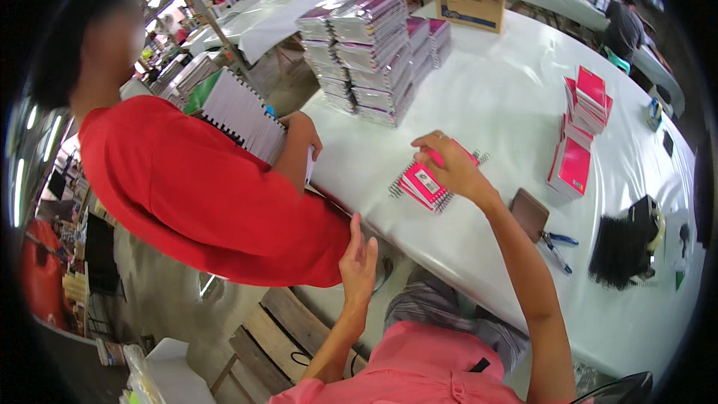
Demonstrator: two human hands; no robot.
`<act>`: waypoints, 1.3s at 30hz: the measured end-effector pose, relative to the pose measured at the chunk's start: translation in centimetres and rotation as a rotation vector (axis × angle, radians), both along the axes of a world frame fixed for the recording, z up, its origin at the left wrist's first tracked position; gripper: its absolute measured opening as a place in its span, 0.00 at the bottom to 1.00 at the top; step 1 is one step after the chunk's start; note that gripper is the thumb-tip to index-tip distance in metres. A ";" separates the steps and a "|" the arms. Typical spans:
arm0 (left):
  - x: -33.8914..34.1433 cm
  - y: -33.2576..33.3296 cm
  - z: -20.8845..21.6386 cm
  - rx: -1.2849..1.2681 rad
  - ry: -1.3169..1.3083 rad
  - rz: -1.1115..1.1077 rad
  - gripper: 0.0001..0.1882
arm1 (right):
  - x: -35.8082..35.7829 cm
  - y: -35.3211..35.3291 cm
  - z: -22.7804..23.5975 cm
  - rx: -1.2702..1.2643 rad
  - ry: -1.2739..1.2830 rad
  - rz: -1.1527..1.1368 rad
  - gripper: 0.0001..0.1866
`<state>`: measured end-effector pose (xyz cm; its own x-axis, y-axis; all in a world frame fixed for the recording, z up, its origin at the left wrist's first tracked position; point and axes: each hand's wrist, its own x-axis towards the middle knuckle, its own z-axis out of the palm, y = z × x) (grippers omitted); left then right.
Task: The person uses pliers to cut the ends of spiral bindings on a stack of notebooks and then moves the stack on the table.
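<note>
The person near me wears a coral-pink shirt (396, 359), with a small black strip (479, 365) on its front and a gathered knot (458, 386) beside it. Beyond the shirt show streaky grey trousers (428, 301). A thin ring (441, 136) circles a right hand (454, 169) finger.

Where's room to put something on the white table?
The shiny white table is bare between the tall wrapped book stacks and the low red booklet piles. Crowded: the pink wire-bound booklets under the right hand; the blue-handled pliers beside a brown case.
</note>
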<state>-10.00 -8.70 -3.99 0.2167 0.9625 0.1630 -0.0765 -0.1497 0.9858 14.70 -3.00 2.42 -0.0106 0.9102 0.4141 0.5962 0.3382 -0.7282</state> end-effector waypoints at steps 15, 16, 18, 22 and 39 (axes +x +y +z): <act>11.7 7.4 1.2 0.691 0.648 -0.091 0.26 | 3.1 -5.5 -4.1 0.109 -0.475 -0.286 0.13; 12.4 8.1 1.2 0.695 0.646 -0.099 0.26 | 3.2 -5.4 -4.2 0.108 -0.474 -0.295 0.13; 13.6 9.3 1.1 0.716 0.848 0.031 0.25 | 3.4 -5.2 -4.2 0.071 -0.482 -0.232 0.12; 14.3 10.6 0.7 0.559 1.062 -0.028 0.22 | 3.9 -4.6 -4.0 0.021 -0.446 -0.230 0.13; 13.3 10.1 0.0 0.585 1.042 0.018 0.25 | 5.4 -5.8 -2.4 0.018 -0.456 -0.301 0.17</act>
<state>3.27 1.38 -3.97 0.4924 0.8049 0.3314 0.7260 -0.5898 0.3538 20.12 -8.82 0.07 0.0668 0.8937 0.4436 0.9226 0.1140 -0.3685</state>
